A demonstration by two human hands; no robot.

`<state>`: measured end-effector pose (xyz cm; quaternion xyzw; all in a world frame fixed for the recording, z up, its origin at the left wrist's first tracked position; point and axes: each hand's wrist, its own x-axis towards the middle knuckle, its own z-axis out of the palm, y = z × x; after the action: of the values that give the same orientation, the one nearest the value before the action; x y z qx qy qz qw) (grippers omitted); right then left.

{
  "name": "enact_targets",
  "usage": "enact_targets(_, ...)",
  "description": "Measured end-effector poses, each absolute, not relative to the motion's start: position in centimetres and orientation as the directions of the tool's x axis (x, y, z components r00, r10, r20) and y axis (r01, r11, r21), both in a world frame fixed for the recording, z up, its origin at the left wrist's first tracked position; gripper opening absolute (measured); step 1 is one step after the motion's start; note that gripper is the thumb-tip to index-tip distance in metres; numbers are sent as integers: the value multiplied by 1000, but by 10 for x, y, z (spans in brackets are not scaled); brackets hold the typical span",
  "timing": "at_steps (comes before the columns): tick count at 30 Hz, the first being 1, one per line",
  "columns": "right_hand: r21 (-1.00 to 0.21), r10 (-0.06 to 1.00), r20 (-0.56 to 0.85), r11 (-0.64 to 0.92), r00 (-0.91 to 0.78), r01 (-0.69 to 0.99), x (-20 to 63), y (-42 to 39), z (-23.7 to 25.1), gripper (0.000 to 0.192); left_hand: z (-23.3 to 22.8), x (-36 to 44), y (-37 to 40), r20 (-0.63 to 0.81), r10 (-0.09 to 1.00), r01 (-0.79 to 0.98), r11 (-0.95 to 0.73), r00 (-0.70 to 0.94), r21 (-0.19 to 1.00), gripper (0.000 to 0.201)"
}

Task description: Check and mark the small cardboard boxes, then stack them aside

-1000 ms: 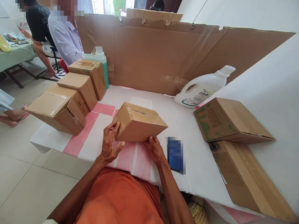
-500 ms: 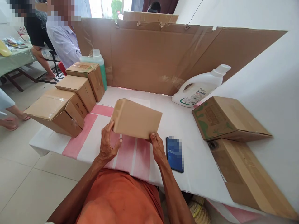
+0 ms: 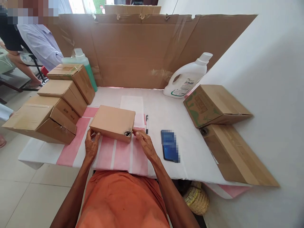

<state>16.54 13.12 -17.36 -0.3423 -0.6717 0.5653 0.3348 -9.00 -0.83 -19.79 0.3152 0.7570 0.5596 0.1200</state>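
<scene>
Two hands meet at one small cardboard box point(image 3: 113, 123) on the near part of the table point(image 3: 190, 152), and everything else sits around them.

Far left, three closed brown cartons point(image 3: 54, 101) stand in a row along the table's left edge, with a green bottle point(image 3: 84, 65) behind the last of them. Past these, two other people sit at another table, only partly in view.

Next comes the left hand point(image 3: 91, 145), fingers curled up against the box's near left corner, thumb and fingertips pinching it loosely rather than clenched. The box lies flat on the pink-striped cloth point(image 3: 118, 155), just beyond both hands and spanning the gap between them. It is plain brown, low and rectangular, closed, with a dark scuffed or torn patch at its near right corner.

At that damaged corner the right hand point(image 3: 144, 144) rests, fingers stretched forward and touching the box's edge, palm down on the cloth; it touches more than grips.

Just right of the box a pen point(image 3: 147, 123) lies pointing away, then a dark blue phone point(image 3: 169, 149) flat on the table. Farther right, a white detergent jug point(image 3: 186, 80) leans against the cardboard screen point(image 3: 142, 53), and two larger flattened cartons point(image 3: 220, 126) lie by the wall.
</scene>
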Motion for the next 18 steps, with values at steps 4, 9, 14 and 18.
enact_targets(4, -1000, 872, -29, -20, -489, 23, 156, 157, -191, 87, -199, -97, -9, 150, 640, 352, 200, -753, 914, 66)
enact_targets(9, -992, 767, -42, -107, -640, -63, 137, 186, -193, 106, -197, -99, -8, 158, 619, 372, 234, -770, 898, 67)
enact_targets(14, -995, 778, -11, -70, -628, -70, 137, 197, -173, 83, -171, -98, -9, 153, 620, 377, 248, -770, 892, 58)
enact_targets(18, -999, 848, 27, -1, -529, -51, 137, 197, -147, 80, -144, -77, -8, 88, 646, 289, 213, -758, 933, 78)
